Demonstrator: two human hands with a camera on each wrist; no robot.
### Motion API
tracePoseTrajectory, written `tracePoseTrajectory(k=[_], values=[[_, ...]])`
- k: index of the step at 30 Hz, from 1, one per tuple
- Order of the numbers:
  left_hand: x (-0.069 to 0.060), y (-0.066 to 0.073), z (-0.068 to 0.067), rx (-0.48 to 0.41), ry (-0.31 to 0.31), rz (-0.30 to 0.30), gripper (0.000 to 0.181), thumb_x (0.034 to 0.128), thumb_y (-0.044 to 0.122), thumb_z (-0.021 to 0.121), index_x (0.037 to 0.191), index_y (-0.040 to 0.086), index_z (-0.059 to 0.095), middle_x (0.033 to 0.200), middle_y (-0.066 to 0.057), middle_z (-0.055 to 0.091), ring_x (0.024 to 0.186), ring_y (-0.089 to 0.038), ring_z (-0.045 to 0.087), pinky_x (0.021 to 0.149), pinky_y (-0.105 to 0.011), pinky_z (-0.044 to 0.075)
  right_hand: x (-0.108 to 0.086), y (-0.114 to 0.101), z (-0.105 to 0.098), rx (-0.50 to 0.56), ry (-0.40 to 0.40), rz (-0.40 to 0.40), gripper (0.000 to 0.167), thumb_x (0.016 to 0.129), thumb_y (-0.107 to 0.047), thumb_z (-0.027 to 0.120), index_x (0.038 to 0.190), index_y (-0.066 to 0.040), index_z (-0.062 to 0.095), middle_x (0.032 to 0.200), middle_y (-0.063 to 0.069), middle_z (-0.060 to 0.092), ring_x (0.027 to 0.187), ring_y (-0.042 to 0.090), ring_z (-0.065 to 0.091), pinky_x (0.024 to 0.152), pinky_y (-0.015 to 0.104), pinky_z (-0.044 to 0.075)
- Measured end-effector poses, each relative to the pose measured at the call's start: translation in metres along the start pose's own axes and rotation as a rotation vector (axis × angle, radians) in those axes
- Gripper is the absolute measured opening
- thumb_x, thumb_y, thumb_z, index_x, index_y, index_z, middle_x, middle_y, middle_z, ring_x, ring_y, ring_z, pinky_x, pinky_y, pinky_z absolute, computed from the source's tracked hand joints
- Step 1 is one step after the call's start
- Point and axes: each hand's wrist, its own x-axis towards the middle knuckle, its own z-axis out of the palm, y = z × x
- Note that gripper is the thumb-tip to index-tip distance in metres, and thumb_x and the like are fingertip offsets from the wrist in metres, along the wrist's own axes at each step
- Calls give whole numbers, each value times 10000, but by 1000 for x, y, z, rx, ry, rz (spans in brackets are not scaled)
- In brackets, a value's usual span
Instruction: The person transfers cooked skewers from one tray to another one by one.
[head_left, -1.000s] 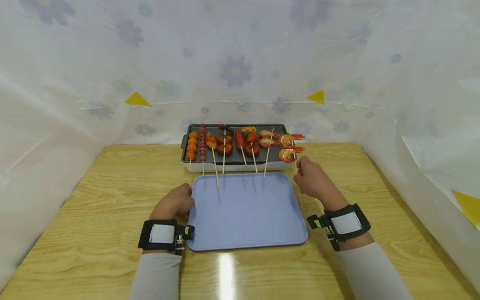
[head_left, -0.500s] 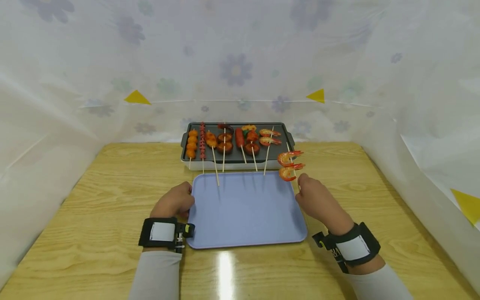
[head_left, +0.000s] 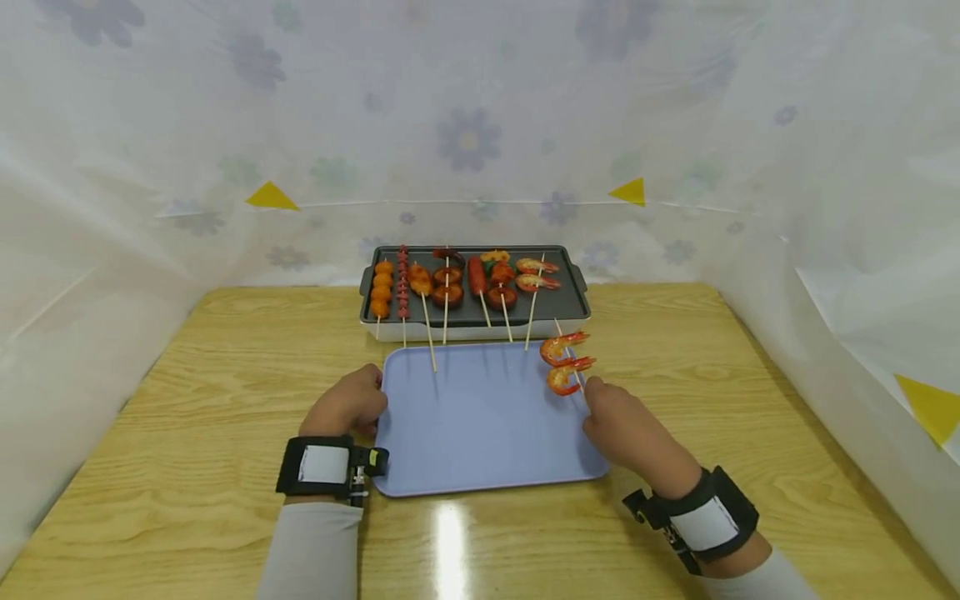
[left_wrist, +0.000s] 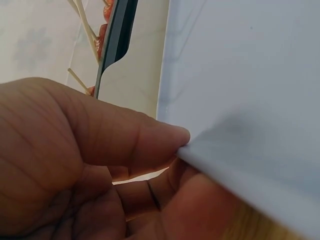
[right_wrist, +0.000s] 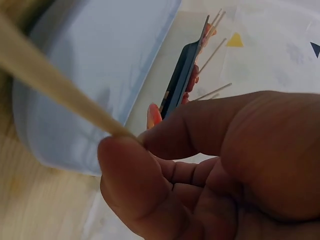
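R hand [head_left: 633,429] pinches the bare stick of a thin wooden skewer w/ two curled orange-red shrimp [head_left: 561,379], thumb & fingertip closed on it; the shrimp are over the far-R corner of a flat pale-blue rect. tray w/ rounded corners [head_left: 487,425], can't tell if touching it. L hand [head_left: 347,402] grips the tray's L edge, thumb on top, fingers under. Just beyond the tray: a dark rect. grill plate on a white base [head_left: 558,310], bearing, L to R, a skewer of orange balls [head_left: 381,289], a thin pinkish-red skewer [head_left: 403,287], an orange-brown oval piece on a stick [head_left: 421,281], brown round slices [head_left: 447,295], a red sausage [head_left: 477,277], a mixed skewer w/ yellow, green & red bits [head_left: 502,275], & a paler two-shrimp skewer [head_left: 536,282]. Under the tray: a yellowish wood-grain table [head_left: 225,400].
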Motion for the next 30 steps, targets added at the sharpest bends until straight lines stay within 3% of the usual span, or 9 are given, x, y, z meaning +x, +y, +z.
tracePoseTrajectory(k=[6,14,22,26,30], values=[[-1,0,0,12,0,10,370,869,-42,458,1237,-69,481,965,-183,578,668,-256,606,535,-311,494,1,0,4,-4,-43,15,159,835,55,557,984,99,525,729,85,511,639,211,480,540,332,405],[-2,1,0,11,-5,1,463,874,-47,456,1336,-71,448,1041,-200,584,685,-257,605,549,-312,493,8,2,7,67,-102,59,78,858,43,556,930,61,533,681,73,479,577,190,456,497,295,350],[-1,1,-1,14,-6,15,473,871,-45,452,1343,-78,443,1057,-208,583,686,-257,607,554,-313,498,11,5,12,59,-84,65,40,848,39,568,857,22,533,664,77,485,559,193,465,483,295,360],[0,0,1,18,1,13,441,879,-39,446,1318,-78,459,1040,-204,586,687,-257,609,547,-313,502,12,6,12,22,-68,92,89,860,-32,621,812,-22,546,659,61,493,558,186,467,477,296,359],[1,-1,2,25,14,14,415,878,-37,440,1290,-78,473,1007,-198,590,674,-255,609,535,-312,502,11,6,9,-40,4,90,216,895,-153,650,998,36,627,828,130,614,711,255,594,579,383,479]])
